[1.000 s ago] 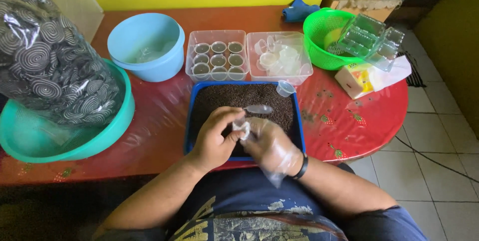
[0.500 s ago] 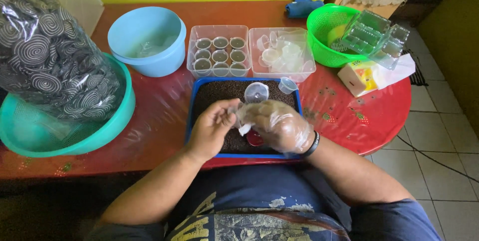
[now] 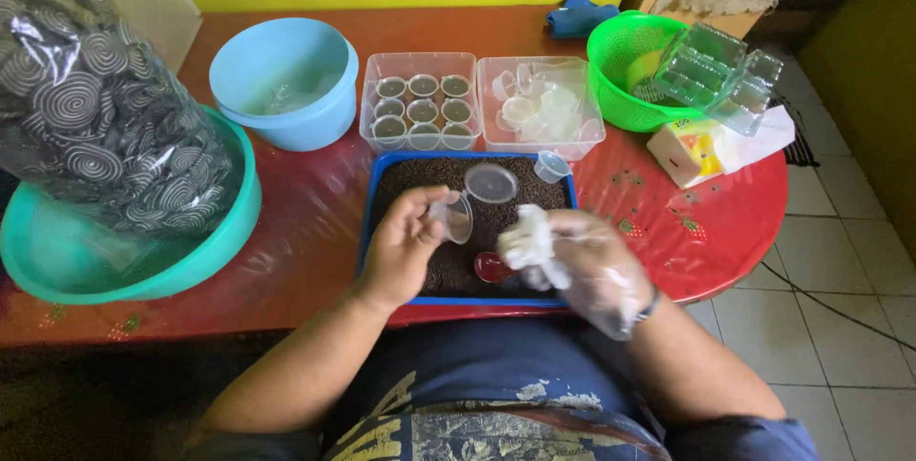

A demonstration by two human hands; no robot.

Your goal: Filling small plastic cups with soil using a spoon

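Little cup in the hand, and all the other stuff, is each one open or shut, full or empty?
small clear cup: open, tilted, held by left hand
round lid: off, lying on blue tray
right hand: gloved, fingers bunched
blue tray: full of dark grains
left clear box: lidless, holds filled cups
blue bowl: nearly empty

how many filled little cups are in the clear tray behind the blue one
9, in three rows of three inside the clear tray: back row, middle row, front row. None look hidden; the left hand holds a separate small cup.
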